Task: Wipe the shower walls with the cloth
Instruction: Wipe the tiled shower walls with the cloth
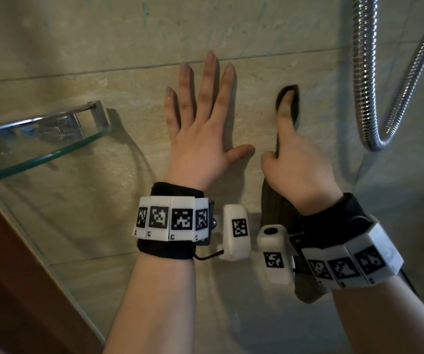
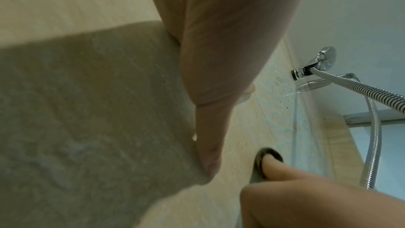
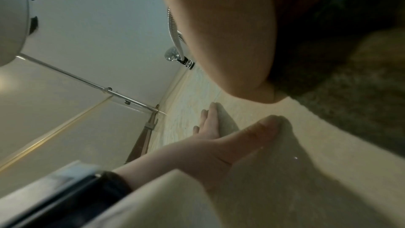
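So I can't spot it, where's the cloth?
In the head view, the cloth is right of centre, pressed to the tiled wall under the right hand, beside the left hand.

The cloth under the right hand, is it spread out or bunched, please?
Bunched: the cloth runs as a narrow strip beneath the right hand.

Beige stone-look tiles point(image 1: 134, 42) cover the wall, crossed by thin grout lines and flecked with pale blue-green marks. A glass corner shelf point(image 1: 39, 154) on chrome brackets juts out at the left, and a ribbed metal shower hose point(image 1: 366, 98) loops down at the right. The light is dim — warm on the tiles, cooler and bluish toward the right.
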A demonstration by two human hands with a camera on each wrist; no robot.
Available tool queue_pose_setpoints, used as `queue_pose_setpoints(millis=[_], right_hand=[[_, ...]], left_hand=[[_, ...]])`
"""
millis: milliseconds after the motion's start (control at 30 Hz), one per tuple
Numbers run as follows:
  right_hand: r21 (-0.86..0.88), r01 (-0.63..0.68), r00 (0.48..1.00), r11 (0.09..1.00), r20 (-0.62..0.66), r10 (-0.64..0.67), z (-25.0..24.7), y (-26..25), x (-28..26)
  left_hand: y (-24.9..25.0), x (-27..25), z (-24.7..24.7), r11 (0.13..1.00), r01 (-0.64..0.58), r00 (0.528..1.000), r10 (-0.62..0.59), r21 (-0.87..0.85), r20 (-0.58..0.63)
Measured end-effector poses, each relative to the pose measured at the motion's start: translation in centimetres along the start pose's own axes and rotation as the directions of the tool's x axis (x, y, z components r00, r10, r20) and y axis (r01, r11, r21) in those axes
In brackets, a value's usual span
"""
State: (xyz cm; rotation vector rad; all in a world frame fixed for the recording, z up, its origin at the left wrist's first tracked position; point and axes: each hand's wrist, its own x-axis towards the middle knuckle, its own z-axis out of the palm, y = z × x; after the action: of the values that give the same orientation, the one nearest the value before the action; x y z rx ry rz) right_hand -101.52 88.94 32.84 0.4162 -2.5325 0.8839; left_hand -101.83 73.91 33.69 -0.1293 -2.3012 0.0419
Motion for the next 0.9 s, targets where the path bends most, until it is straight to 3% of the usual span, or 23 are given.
queue_pose_setpoints(millis=[133,333,567,900], right_hand=[[-0.018,0.027,0.998,0.999,0.064,-0.026,-0.2,0.9,-0.1],[-0.014,-0.041,0.999,0.999,-0.009,0.041,-1.1,1.7,0.0],[0.009,0.035,0.999,0.999,0.026,-0.036,-0.5,1.2,0.7],[0.037,-0.094,0.988,0.995,-0.116,0.098,-1.9,2.4,0.9]], left_hand=[[0.0,0.0,0.0,1.000,0.000,1.000,0.000,0.003,0.001],[0.0,0.0,0.1,1.000,0.002,1.000,-0.002,-0.001,0.002],[0.0,0.0,-0.1,1.000,0.001,1.000,-0.001,0.019,0.004],[0.0,0.1,0.0,1.000,0.002,1.000,-0.002,0.009,0.010]])
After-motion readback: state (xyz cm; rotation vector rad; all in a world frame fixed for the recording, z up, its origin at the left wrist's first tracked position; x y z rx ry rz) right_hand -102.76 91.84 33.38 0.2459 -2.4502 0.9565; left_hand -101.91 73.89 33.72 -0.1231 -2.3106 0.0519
